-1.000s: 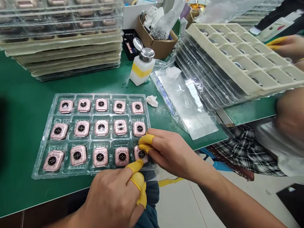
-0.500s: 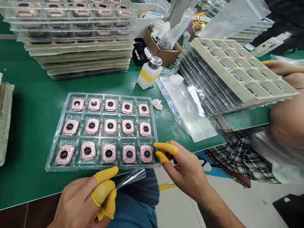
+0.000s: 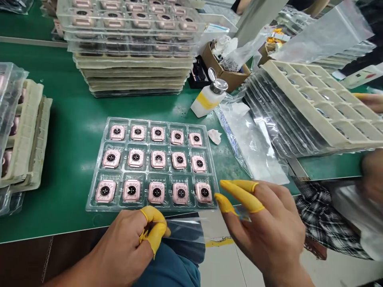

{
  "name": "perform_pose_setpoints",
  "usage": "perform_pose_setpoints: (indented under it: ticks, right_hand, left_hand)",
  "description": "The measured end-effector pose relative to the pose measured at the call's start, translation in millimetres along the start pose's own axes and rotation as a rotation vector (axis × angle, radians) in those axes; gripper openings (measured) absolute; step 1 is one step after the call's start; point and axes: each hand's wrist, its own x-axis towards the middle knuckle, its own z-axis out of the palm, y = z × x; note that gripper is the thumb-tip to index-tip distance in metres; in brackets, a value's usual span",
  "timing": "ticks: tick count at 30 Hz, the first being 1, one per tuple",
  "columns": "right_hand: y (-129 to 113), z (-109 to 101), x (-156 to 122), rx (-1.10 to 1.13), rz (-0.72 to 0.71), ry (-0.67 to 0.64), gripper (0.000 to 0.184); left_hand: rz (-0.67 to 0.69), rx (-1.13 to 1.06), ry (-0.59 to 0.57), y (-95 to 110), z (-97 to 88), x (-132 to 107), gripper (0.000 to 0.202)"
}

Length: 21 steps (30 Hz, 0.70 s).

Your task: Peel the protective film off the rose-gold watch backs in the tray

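The left hand (image 3: 128, 247) pinches one end of a clear film (image 3: 187, 230) between capped fingertips, just below the tray's (image 3: 90, 204) near edge; the right hand (image 3: 266, 227), off the tray's near right corner, may nip the other end, though glare hides that; the film hangs free of the tray; all fifteen pockets hold pink watch cases (image 3: 157, 192).

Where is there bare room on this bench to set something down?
Bare green mat lies between the left stack of beige trays and the clear blister tray of pink watch cases, and behind it. Right is crowded: white bottle, clear bags.
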Motion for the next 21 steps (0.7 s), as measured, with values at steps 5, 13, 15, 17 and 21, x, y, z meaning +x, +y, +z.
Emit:
perform_pose_setpoints:
  ticks: [5, 13, 15, 17, 21]
  right_hand:
    - [-33, -1, 15, 0.488, -0.069, -0.091, 0.04]
    - [-56, 12, 26, 0.864, -0.006, -0.307, 0.025]
    - [-58, 14, 28, 0.873, -0.009, -0.33, 0.019]
    - [-58, 15, 30, 0.859, -0.023, -0.324, 0.017]
    - [-60, 13, 32, 0.795, -0.109, -0.358, 0.017]
  left_hand:
    - [-0.074, 0.006, -0.031, -1, 0.8, 0, 0.034]
    - [-0.066, 0.062, -0.097, 3, 0.1, 0, 0.027]
    - [-0.047, 0.054, -0.091, 4, -1.7, 1, 0.027]
    - [-0.024, 0.078, -0.061, 2, -3.0, -1, 0.025]
    - [0.033, 0.16, -0.059, -7, -4.9, -9, 0.023]
